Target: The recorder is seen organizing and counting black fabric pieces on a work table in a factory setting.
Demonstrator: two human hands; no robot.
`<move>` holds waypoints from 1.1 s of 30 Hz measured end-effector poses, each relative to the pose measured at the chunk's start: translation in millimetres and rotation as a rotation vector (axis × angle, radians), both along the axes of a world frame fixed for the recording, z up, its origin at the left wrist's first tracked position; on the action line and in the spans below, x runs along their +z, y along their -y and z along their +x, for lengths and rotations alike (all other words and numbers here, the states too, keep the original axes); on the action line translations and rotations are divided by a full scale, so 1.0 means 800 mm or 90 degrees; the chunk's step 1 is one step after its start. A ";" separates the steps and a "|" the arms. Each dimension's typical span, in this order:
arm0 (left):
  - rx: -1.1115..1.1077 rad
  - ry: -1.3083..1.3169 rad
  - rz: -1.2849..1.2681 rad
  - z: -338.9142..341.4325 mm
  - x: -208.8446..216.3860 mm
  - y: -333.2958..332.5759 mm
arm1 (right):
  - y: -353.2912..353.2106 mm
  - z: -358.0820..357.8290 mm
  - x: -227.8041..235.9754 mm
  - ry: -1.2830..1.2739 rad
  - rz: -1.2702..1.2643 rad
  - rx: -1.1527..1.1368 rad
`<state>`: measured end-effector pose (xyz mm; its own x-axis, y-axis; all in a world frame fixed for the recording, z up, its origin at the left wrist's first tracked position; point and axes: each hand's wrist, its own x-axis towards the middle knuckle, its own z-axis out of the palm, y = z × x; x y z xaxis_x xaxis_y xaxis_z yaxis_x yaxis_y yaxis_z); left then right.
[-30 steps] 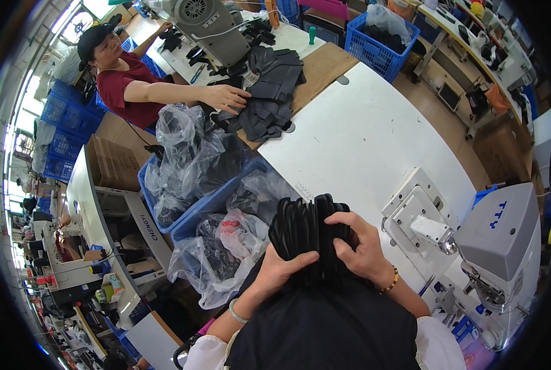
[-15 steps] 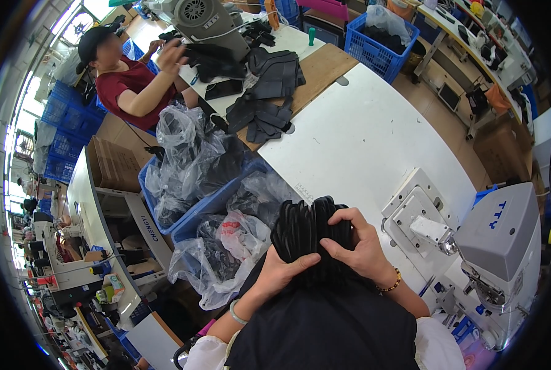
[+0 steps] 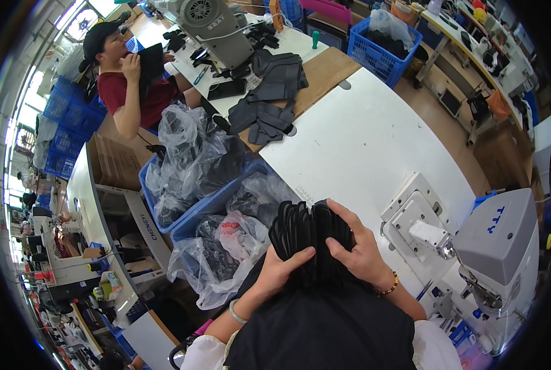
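Observation:
Close to my body, at the near edge of the white table, is a thick bundle of black fabric pieces, packed side by side with their folded edges up. My left hand grips its left side, thumb laid across the front. On the right, my right hand clasps the same bundle, with the thumb on the front and the forefinger stretched along the upper edge. My other fingers and the underside of the bundle are hidden.
A sewing machine stands on the right of the table. Blue crates with plastic bags flank its left side. Dark cut pieces and a phone lie beyond, near a co-worker holding black material.
My right forefinger has straightened toward the bundle's top, and the right thumb has shifted slightly right. My left hand keeps its grip. The co-worker has raised black material closer to the body.

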<state>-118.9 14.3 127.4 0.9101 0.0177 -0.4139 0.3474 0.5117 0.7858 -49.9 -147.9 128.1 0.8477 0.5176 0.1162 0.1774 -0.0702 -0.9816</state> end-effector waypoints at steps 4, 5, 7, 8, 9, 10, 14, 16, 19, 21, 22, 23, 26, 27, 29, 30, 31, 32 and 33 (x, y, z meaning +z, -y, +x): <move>-0.018 -0.049 0.057 -0.006 0.001 0.002 | -0.006 -0.005 0.004 -0.041 0.001 0.007; -0.017 -0.061 0.078 -0.008 -0.001 0.004 | -0.003 -0.009 0.007 -0.075 -0.015 -0.006; -0.017 -0.041 0.103 -0.004 0.000 0.008 | -0.003 -0.011 0.005 -0.091 -0.006 -0.003; -0.026 -0.034 0.102 -0.003 -0.001 0.008 | 0.000 -0.013 0.003 -0.096 -0.008 -0.024; -0.035 -0.033 0.093 -0.005 -0.003 0.011 | 0.003 -0.015 0.001 -0.106 -0.018 -0.045; -0.023 -0.026 0.102 -0.005 -0.003 0.011 | 0.002 -0.014 0.000 -0.098 -0.009 -0.032; -0.016 -0.046 0.038 -0.003 -0.005 0.010 | 0.000 -0.009 -0.002 -0.044 -0.020 -0.037; 0.022 -0.036 0.017 -0.004 0.000 0.008 | -0.006 -0.003 0.002 0.007 -0.032 -0.008; 0.030 -0.018 0.013 -0.002 0.001 0.001 | -0.012 0.002 0.009 0.011 -0.025 0.023; 0.020 -0.019 0.013 0.001 -0.003 0.002 | -0.009 0.004 0.013 0.011 -0.022 0.015; 0.014 -0.015 0.020 0.002 -0.003 0.002 | -0.008 0.005 0.013 0.018 -0.039 0.025; 0.008 -0.011 0.027 0.003 -0.003 0.001 | -0.007 0.007 0.014 0.025 -0.055 0.037; 0.004 -0.010 0.016 0.001 -0.005 0.004 | -0.003 0.006 0.016 0.044 -0.074 0.045; 0.004 -0.011 0.016 0.000 -0.005 0.006 | -0.002 0.005 0.016 0.043 -0.074 0.045; 0.012 -0.008 0.020 0.000 -0.004 0.007 | 0.000 0.006 0.014 0.034 -0.082 0.049; 0.011 -0.008 0.020 -0.001 -0.004 0.008 | 0.000 0.004 0.012 0.034 -0.082 0.048; 0.013 -0.012 0.017 -0.002 -0.004 0.009 | 0.000 0.003 0.009 0.003 -0.059 0.028; 0.015 -0.016 0.014 -0.003 -0.003 0.009 | -0.001 0.002 0.007 -0.028 -0.036 0.009; 0.015 -0.016 0.014 -0.004 -0.003 0.009 | 0.000 0.001 0.007 -0.029 -0.036 0.009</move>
